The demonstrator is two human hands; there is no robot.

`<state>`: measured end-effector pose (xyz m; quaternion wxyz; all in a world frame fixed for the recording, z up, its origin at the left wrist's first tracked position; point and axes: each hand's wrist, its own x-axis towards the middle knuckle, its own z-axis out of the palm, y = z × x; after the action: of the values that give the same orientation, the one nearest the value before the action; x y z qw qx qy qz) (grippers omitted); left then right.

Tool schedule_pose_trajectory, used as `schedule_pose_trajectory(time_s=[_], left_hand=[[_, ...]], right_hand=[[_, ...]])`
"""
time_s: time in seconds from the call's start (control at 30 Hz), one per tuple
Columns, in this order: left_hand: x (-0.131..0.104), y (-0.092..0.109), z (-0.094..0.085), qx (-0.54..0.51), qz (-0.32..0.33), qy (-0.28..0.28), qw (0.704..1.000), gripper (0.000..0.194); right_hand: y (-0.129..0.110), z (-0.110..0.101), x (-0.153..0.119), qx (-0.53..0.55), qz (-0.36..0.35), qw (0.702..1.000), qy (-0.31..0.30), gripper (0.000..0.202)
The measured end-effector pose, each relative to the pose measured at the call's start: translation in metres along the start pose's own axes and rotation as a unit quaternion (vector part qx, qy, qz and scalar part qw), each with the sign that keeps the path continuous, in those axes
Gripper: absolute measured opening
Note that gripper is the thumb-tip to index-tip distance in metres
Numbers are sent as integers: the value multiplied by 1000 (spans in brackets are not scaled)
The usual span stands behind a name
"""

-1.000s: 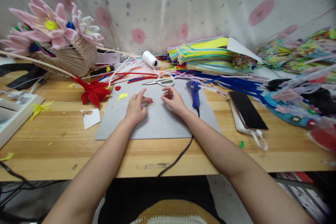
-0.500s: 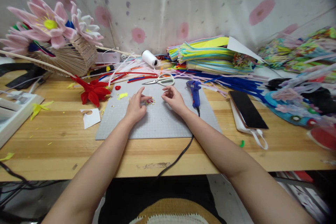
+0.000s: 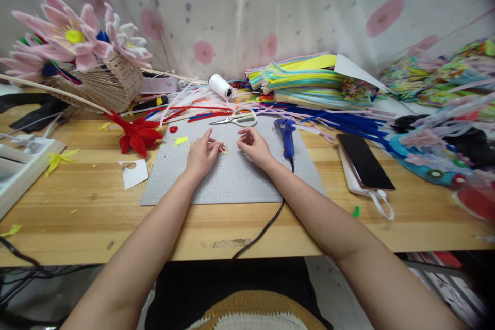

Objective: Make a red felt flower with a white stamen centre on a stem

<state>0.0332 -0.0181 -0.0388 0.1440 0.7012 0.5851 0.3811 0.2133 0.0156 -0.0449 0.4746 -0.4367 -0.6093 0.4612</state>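
Closing in its thumb, the left hand is apparently pinching the red-and-yellow tuft over the mat. Compared with half a second back, that thumb is sitting higher and nearer, and the fingers are covering more of the tuft. Probably meaning: the left is steadying or turning it, with the work still going on. Tuft is poking out past the left fingertips, near the mat's middle; can't tell from where I'm standing if it's touching down.

Right hand is hovering just right of the tuft, barely shifting, fingers curling in; can't tell if they're gripping anything. Both hands are staying apart from each other.

Scissors are lying at the mat's far edge, glue gun on its right part, both untouched. Red flower is lying off the mat's left edge; phone is resting off its right.
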Motion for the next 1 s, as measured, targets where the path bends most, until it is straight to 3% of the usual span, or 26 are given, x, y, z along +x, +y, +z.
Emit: schedule_pose_trajectory(time_s=[1.0], left_hand=[[1,5,-2,1,30,3,1000,69]], right_hand=[[0,2,0,-11,-2,1000,-3,28]])
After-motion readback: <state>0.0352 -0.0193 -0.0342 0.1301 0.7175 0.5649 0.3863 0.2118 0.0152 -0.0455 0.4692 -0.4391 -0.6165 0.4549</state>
